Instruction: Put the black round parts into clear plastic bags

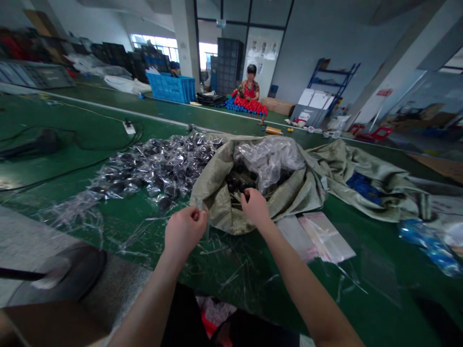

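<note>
My left hand (186, 230) is closed in a pinch in front of the woven sack (220, 212). A faint clear plastic bag (207, 222) seems to hang from its fingertips. My right hand (255, 207) reaches over the sack's near rim, its fingers closed round a small black ball, partly hidden by them. More black balls (234, 184) lie inside the sack, beside a crumpled clear plastic liner (277, 159). Left of the sack spreads a heap of black balls wrapped in clear bags (170, 161). A stack of flat clear bags (325, 236) lies right of my right forearm.
Loose plastic strips litter the green table (231, 270). Another sack (365, 178) with blue plastic lies at right. A power strip (129, 127) and cables are at left. Across the table a person (249, 89) sits behind red and blue pieces, near a blue crate (171, 87).
</note>
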The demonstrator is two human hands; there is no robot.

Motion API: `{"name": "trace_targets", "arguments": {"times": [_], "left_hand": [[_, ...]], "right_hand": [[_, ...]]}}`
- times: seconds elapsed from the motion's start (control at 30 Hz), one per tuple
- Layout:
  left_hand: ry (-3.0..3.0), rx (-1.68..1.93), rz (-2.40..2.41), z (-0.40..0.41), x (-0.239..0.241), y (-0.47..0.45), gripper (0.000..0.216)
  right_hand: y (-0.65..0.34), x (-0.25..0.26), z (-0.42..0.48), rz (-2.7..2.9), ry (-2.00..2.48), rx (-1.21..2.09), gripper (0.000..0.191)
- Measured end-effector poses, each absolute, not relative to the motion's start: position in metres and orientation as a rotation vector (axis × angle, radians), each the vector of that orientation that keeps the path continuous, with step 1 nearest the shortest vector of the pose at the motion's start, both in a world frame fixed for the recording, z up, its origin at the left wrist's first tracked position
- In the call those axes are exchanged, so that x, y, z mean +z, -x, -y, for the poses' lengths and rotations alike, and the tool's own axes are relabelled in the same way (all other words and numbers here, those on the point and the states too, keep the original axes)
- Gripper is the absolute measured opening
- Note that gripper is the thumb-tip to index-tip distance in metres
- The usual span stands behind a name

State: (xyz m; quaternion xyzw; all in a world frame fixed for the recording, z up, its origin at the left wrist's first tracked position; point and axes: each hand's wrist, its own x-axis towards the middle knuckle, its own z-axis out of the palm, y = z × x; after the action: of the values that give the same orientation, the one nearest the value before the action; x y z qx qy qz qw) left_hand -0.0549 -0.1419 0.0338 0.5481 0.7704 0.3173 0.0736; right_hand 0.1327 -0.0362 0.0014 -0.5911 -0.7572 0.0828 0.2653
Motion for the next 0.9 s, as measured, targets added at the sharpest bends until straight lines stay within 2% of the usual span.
{"name": "trace_targets", "arguments": {"times": [0.07, 0.13, 0.23, 0.37, 0.43, 0.53, 0.6, 0.7, 0.9], "left_hand": [[-1.625, 0.897, -2.342, 0.143, 0.031, 0.059, 0.03], [-1.629, 0.851, -2.345, 0.144, 0.031, 0.061, 0.029], [-1.644, 0.819, -2.344, 0.144, 0.033, 0.06, 0.028], [-1.652, 0.789, -2.349, 0.139, 0.033, 0.058, 0.028], [-1.657, 0.769, -2.347, 0.135, 0.032, 0.055, 0.027], [-1.7, 0.722, -2.322, 0.127, 0.031, 0.044, 0.026], [-1.753, 0.673, -2.275, 0.123, 0.031, 0.036, 0.023], [-1.831, 0.626, -2.174, 0.119, 0.03, 0.026, 0.023], [-1.94, 0.656, -1.948, 0.113, 0.032, 0.02, 0.032]], "right_hand": [[-0.126, -0.015, 0.002, 2.081, 1.918, 0.252, 0.031], [-0.123, -0.024, -0.019, 2.09, 1.996, 0.3, 0.031], [-0.126, -0.024, -0.029, 2.097, 2.016, 0.334, 0.023], [-0.131, -0.006, -0.005, 1.96, 1.782, 0.367, 0.033], [-0.13, 0.006, 0.022, 1.796, 1.446, 0.645, 0.032], [-0.124, 0.02, 0.071, 1.601, 0.998, 1.277, 0.018], [-0.121, 0.025, 0.097, 1.536, 0.898, 1.48, 0.015], [-0.124, 0.025, 0.116, 1.492, 0.97, 1.478, 0.018], [-0.147, 0.006, 0.107, 1.625, 1.073, 1.211, 0.026]]}}
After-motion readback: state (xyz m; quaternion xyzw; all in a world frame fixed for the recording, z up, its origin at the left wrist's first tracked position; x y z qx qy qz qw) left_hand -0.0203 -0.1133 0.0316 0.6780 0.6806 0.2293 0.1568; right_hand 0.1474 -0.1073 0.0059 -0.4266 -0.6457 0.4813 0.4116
